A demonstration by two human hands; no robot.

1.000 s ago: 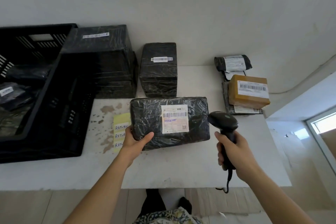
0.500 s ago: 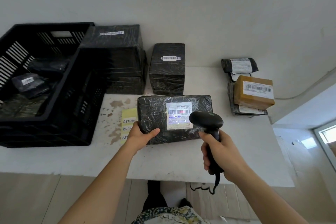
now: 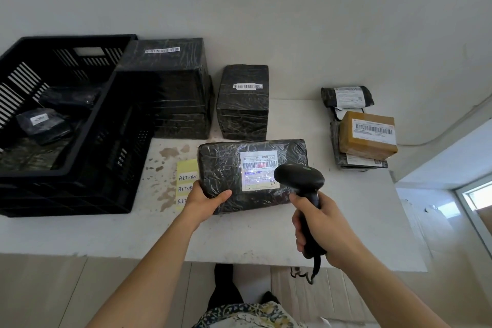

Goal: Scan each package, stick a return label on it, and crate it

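From the head camera, the black-wrapped package [image 3: 229,176] lies flat on the white table [image 3: 239,237], and everything else is placed from it. The scanner [image 3: 299,181] head covers the right edge of its shipping label [image 3: 259,170], where a red line crosses the barcode; the smaller print is too fine to read. Just left of the package, the yellow return labels [image 3: 187,177] are partly hidden under its edge and the left hand [image 3: 203,201]. Further left the black crate [image 3: 66,125] is cut off by the frame and holds dark parcels, hard to make out.

The left hand grips the package's near-left corner, thumb on top. The right hand [image 3: 323,231] is wrapped tightly around the scanner's handle, forearm reaching in from the lower right.
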